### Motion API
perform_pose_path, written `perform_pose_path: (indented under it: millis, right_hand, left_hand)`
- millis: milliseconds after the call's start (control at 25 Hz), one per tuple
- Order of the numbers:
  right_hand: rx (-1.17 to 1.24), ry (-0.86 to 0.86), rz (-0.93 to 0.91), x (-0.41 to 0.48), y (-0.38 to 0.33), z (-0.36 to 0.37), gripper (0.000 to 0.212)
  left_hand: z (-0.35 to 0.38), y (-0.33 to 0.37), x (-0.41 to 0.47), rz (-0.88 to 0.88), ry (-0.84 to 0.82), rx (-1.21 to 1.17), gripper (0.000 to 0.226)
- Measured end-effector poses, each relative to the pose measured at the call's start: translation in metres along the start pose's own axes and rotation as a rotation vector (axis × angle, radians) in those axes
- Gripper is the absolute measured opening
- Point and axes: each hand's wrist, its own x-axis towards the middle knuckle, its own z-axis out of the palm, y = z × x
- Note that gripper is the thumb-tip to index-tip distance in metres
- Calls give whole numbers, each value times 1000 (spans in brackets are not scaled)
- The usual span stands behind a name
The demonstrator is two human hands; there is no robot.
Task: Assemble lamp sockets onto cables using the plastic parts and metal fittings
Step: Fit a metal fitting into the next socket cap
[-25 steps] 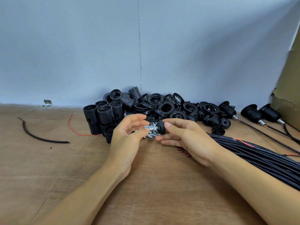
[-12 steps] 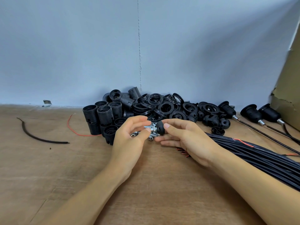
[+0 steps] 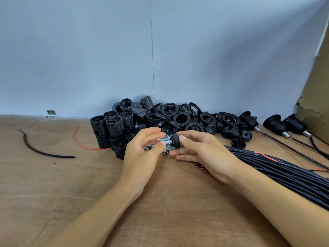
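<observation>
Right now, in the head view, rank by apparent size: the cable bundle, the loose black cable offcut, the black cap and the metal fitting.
1. cable bundle, largest by far.
2. loose black cable offcut, long but thin.
3. black cap.
4. metal fitting, partly covered, so its place under the cap is unsure.

both bare forearms reach in from the near edge and converge at mid-scene. the left grip (image 3: pixel 142 155), palm turned right, pinches a metal fitting (image 3: pixel 162 139) between thumb and forefinger, its other fingers loosely curled. the right grip (image 3: pixel 201 152), just right of it, holds a black cap (image 3: pixel 175 139) between thumb and fingertips.
</observation>
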Motion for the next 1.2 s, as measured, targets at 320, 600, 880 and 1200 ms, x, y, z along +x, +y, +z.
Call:
perform_pose_path:
  millis: [320, 600, 880, 1200]
  right_hand:
    - [-7, 6, 5, -1, -1, 1, 22]
    - [5, 1, -4, -1, -1, 0, 21]
    - [33, -49, -23, 0, 1, -3, 26]
    - [26, -67, -65, 0, 1, -4, 27]
  left_hand:
    - [-1, 2, 0, 32, -3, -59, 17]
    - [-1, -7, 3, -62, 28, 91, 5]
    - [-3, -9, 5, -49, -28, 185, 26]
    - [-3, -7, 6, -63, -117, 260, 39]
